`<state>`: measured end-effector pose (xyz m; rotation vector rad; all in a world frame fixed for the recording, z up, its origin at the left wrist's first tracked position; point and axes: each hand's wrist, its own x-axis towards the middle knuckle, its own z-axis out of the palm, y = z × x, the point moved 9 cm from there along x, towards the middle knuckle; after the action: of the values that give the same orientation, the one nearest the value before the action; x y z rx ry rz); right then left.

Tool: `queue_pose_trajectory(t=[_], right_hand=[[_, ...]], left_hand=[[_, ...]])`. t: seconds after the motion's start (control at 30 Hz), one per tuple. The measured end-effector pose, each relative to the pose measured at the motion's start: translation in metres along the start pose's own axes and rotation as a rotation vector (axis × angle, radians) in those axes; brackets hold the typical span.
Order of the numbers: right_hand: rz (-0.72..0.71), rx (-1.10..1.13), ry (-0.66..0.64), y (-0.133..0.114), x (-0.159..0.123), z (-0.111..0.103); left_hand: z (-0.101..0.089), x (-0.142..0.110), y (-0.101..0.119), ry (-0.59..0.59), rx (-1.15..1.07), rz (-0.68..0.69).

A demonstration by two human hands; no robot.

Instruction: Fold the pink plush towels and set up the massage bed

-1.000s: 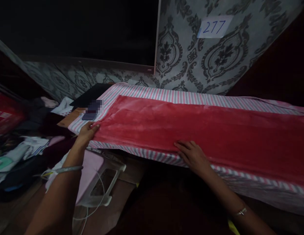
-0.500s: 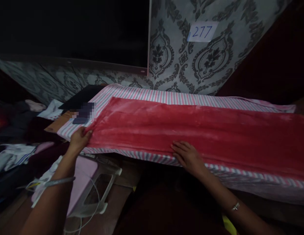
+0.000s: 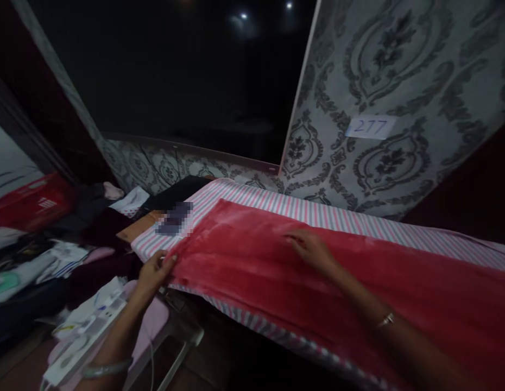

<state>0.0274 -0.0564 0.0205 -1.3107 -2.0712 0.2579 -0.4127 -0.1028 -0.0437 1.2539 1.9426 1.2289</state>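
Over the red cloth (image 3: 244,266), the right hand (image 3: 311,250) hovers, fingers curled.

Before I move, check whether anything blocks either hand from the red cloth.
Nothing visible does. The left hand is at the near left corner of the red cloth; the right hand is over its upper part. The blurred dark item lies beyond the left hand, off the cloth.
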Motion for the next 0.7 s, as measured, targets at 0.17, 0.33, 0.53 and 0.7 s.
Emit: queue_pose_trajectory(t=[0.17,0.33,0.53,0.7], right_hand=[[0.184,-0.014,-0.176,0.000,0.104,0.058],[0.229,-0.050,-0.258,-0.014,0.171,0.122],[0.286,-0.110,-0.344,-0.016,0.207,0.181],[0.264,-0.141,-0.323,-0.024,0.214,0.192]], left_hand=[[0.000,0.001,-0.030,0.117,0.026,-0.061],[0.009,0.000,-0.042,0.154,-0.101,0.046],[0.007,-0.009,-0.032,0.153,-0.084,0.091],[0.008,-0.017,-0.017,0.084,-0.130,0.056]])
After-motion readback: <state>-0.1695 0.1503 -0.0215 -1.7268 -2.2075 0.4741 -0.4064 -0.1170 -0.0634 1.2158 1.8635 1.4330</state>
